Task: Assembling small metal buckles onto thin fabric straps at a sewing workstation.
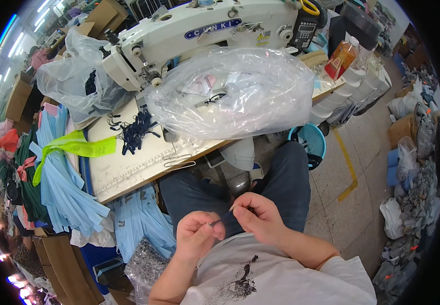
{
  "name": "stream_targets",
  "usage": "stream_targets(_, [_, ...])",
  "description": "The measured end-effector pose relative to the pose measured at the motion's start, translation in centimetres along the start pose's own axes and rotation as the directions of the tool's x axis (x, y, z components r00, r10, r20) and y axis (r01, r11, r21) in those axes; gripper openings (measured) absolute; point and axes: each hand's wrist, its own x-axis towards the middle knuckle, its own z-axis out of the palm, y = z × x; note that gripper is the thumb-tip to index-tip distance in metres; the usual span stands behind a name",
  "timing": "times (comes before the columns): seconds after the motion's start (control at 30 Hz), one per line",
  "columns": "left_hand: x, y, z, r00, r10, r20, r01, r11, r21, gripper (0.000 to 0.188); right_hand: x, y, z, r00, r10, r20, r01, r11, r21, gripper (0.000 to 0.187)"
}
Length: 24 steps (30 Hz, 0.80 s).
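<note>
Above my lap, my left hand [197, 233] and my right hand [259, 218] are both closed in a pinch, a short way apart. Between their fingertips runs a thin dark strip [220, 220], small and partly covered by the fingers. Its exact kind is hard to make out. Dark scraps and lint [245, 278] lie on my light shirt below the hands. A pile of short navy straps [136, 131] rests on the sewing table [128, 175], beyond my hands to the left.
A white sewing machine [199, 35] spans the table behind a large clear plastic bag [235, 96]. Light-blue fabric strips [59, 173] and a yellow-green band [77, 145] hang at the left edge. A blue basket [315, 140] stands right of my knees; an orange bottle [342, 58] is farther back.
</note>
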Motion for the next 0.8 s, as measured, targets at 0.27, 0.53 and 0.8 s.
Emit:
stream_targets(0.27, [0.1,-0.2,0.6,0.993,0.007,0.117,0.023,0.967,-0.253,0.016,0.5,-0.9,0.6,1.0,-0.023,-0.014,0.023,1.0,-0.019,0.013])
stream_targets(0.53, [3.0,3.9,-2.0,0.948,0.257,-0.185,-0.108,0.811,0.575,0.025,9.9,-11.7,0.5,0.94,-0.32,-0.113,0.26,0.893,-0.366,0.025])
stream_targets(0.8, [10.4,11.8,-7.8,0.775,0.606,0.18,0.134,-0.435,0.89,0.018,3.4,1.0,-1.5,0.816,0.556,0.162,-0.563,0.697,0.445,0.008])
